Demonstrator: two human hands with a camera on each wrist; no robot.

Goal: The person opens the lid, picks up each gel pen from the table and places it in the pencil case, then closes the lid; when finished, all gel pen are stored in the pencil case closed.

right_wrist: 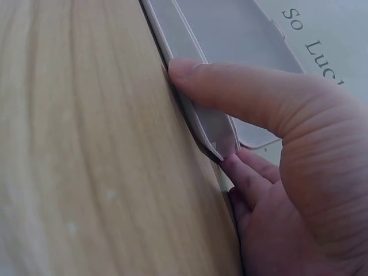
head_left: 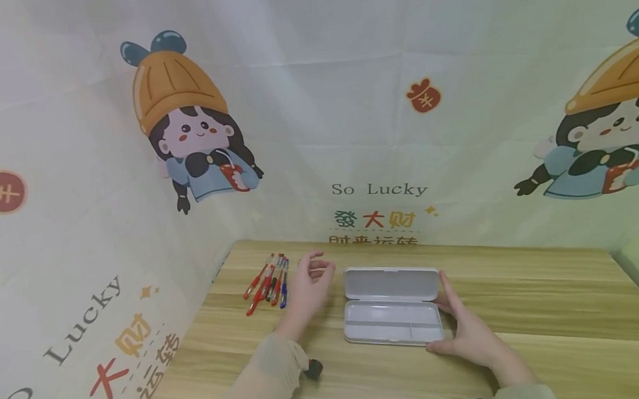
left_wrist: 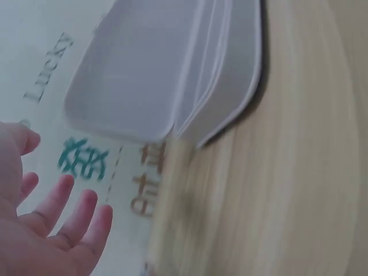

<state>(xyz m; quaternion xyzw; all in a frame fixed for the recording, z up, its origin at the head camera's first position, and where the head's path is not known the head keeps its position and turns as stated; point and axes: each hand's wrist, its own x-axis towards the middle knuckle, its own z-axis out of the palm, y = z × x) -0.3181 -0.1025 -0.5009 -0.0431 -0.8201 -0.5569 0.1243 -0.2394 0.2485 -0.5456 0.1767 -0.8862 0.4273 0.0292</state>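
Observation:
An open white pencil case (head_left: 392, 316) lies on the table, its lid (head_left: 391, 284) raised at the back and a divider along the tray. My right hand (head_left: 470, 330) grips the case's right end, thumb on the front edge and fingers around the far side. In the right wrist view, the right thumb (right_wrist: 224, 86) presses the case's front wall. Left of the case, my left hand (head_left: 311, 284) is held in the air with loosely bent fingers and nothing in them. Several red, blue and black pens (head_left: 269, 283) lie in a loose bunch left of that hand.
The wooden table (head_left: 520, 297) has its back edge against a printed cloth backdrop (head_left: 316, 133), which also runs along the left side. A small black device (head_left: 313, 368) is worn at the left wrist, over the sleeve.

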